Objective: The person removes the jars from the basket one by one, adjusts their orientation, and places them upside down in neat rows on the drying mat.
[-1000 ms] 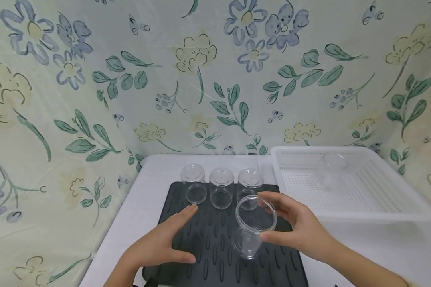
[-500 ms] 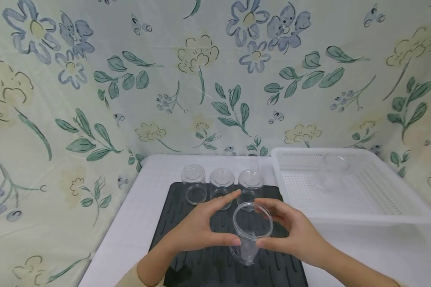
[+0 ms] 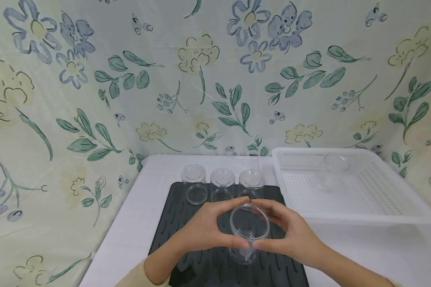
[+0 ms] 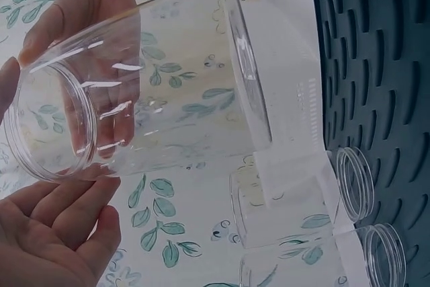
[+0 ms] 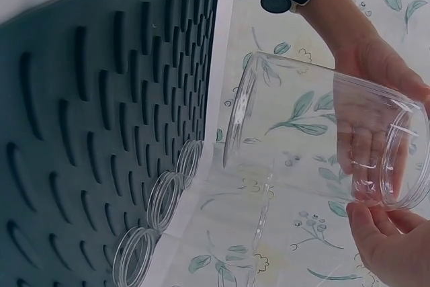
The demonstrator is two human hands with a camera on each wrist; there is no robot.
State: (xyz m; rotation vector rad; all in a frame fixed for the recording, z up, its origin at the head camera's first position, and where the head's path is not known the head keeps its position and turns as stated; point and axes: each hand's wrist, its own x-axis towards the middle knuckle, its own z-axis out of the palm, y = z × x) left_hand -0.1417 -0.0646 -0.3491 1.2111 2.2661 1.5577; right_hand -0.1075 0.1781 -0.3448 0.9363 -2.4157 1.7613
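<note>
A clear jar (image 3: 249, 227) with a ringed rim is held mouth up between both hands, over the dark mat (image 3: 276, 269). My left hand (image 3: 208, 229) grips it at the rim from the left, thumb in front and fingers behind. From the right, my right hand (image 3: 291, 231) holds the same rim the same way, the two thumbs nearly meeting. In the left wrist view the jar (image 4: 181, 85) shows its smooth wall and its base apart from the mat. Behind the hands, three similar jars (image 3: 222, 179) stand upside down in a row on the mat's far edge.
A white perforated basket (image 3: 366, 219) stands to the right on the white table (image 3: 158, 167), with another clear jar (image 3: 332, 171) inside it. A floral cloth (image 3: 201, 99) hangs behind and to the left.
The left hand has come in from the left and taken hold of the jar's rim, which the right hand held by itself before. The jar has shifted slightly left and nearer.
</note>
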